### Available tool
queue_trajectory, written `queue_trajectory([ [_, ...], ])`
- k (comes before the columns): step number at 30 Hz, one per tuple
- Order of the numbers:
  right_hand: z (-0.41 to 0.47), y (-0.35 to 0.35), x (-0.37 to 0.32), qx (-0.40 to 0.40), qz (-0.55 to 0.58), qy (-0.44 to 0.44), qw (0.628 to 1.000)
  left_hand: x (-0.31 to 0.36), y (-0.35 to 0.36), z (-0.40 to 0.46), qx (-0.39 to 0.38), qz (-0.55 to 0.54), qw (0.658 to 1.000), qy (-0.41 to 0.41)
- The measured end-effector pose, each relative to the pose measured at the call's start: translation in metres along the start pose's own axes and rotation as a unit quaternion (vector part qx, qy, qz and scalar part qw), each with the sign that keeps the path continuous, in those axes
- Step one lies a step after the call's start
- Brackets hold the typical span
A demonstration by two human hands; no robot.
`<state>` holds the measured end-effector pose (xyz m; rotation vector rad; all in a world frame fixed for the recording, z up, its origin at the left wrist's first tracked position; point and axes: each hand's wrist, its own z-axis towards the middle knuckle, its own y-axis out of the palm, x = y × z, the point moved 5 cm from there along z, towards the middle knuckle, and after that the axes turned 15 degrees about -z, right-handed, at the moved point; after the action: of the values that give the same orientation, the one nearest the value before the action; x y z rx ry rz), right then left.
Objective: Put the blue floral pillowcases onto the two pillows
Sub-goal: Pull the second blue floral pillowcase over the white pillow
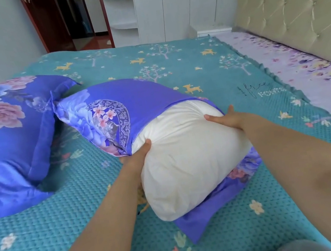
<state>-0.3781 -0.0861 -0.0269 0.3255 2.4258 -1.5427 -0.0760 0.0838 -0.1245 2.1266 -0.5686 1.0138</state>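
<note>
Gripping white pillow [187, 161] with left hand [137, 160] and right hand [227, 119], half inside pillowcase [126, 101]. Risk: bunching, if pushing unevenly with 2 hands.

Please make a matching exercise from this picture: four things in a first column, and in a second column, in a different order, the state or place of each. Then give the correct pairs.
Column 1
1. white pillow
2. finished pillow
3. left hand
4. headboard

Column 2
A. far right, beige and tufted
B. half inside a blue floral pillowcase
C. lying on the left of the bed, fully covered
D. holding the white pillow at its left side, near the pillowcase opening

Pairs: 1-B, 2-C, 3-D, 4-A
</note>
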Motion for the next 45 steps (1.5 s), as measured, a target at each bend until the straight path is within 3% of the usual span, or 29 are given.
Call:
queue_trajectory([
  [3, 0.002, 0.001, -0.002, -0.011, -0.044, -0.014, 0.999, 0.009, 0.024, -0.041, -0.034, 0.014, 0.999, -0.031],
  [6, -0.011, -0.002, -0.009, 0.033, -0.012, -0.089, 0.995, 0.020, 0.038, -0.054, -0.036, 0.119, 0.989, 0.079],
  [9, -0.030, -0.005, -0.009, 0.149, 0.007, -0.126, 0.981, 0.041, 0.055, -0.066, -0.079, 0.198, 0.959, 0.186],
  [14, -0.082, -0.006, 0.007, 0.357, 0.042, -0.062, 0.931, 0.075, 0.069, -0.085, -0.086, 0.265, 0.921, 0.272],
  [16, -0.094, -0.009, 0.011, 0.342, 0.035, -0.015, 0.939, 0.093, 0.066, -0.088, -0.082, 0.229, 0.925, 0.292],
  [18, -0.096, -0.005, 0.014, 0.254, 0.000, 0.026, 0.967, 0.104, 0.054, -0.083, -0.034, 0.233, 0.941, 0.243],
  [20, -0.101, 0.006, 0.016, 0.188, -0.064, 0.058, 0.978, 0.100, 0.029, -0.073, 0.000, 0.289, 0.947, 0.138],
  [23, -0.122, 0.014, -0.004, 0.249, -0.170, 0.037, 0.953, 0.074, -0.011, -0.075, -0.022, 0.365, 0.931, 0.004],
  [24, -0.133, 0.013, -0.019, 0.302, -0.183, -0.013, 0.935, 0.067, -0.022, -0.079, -0.027, 0.389, 0.920, -0.026],
  [26, -0.166, 0.020, -0.060, 0.360, -0.102, -0.191, 0.907, 0.059, -0.038, -0.087, -0.037, 0.398, 0.915, -0.058],
  [27, -0.184, 0.029, -0.081, 0.337, -0.070, -0.289, 0.893, 0.056, -0.040, -0.089, -0.047, 0.381, 0.920, -0.072],
  [29, -0.219, 0.073, -0.120, 0.248, -0.155, -0.444, 0.847, 0.054, -0.046, -0.098, -0.059, 0.336, 0.935, -0.094],
  [31, -0.238, 0.128, -0.136, 0.198, -0.329, -0.493, 0.781, 0.050, -0.056, -0.103, -0.068, 0.314, 0.940, -0.115],
  [33, -0.235, 0.162, -0.138, 0.213, -0.426, -0.470, 0.743, 0.044, -0.063, -0.108, -0.101, 0.303, 0.935, -0.151],
  [38, -0.224, 0.149, -0.138, 0.256, -0.345, -0.436, 0.791, 0.029, -0.064, -0.115, -0.122, 0.258, 0.942, -0.179],
  [42, -0.211, 0.109, -0.128, 0.274, -0.186, -0.410, 0.850, 0.028, -0.049, -0.121, -0.056, 0.316, 0.944, -0.071],
  [45, -0.197, 0.097, -0.119, 0.261, -0.208, -0.365, 0.869, 0.064, -0.043, -0.139, -0.073, 0.475, 0.875, 0.055],
])
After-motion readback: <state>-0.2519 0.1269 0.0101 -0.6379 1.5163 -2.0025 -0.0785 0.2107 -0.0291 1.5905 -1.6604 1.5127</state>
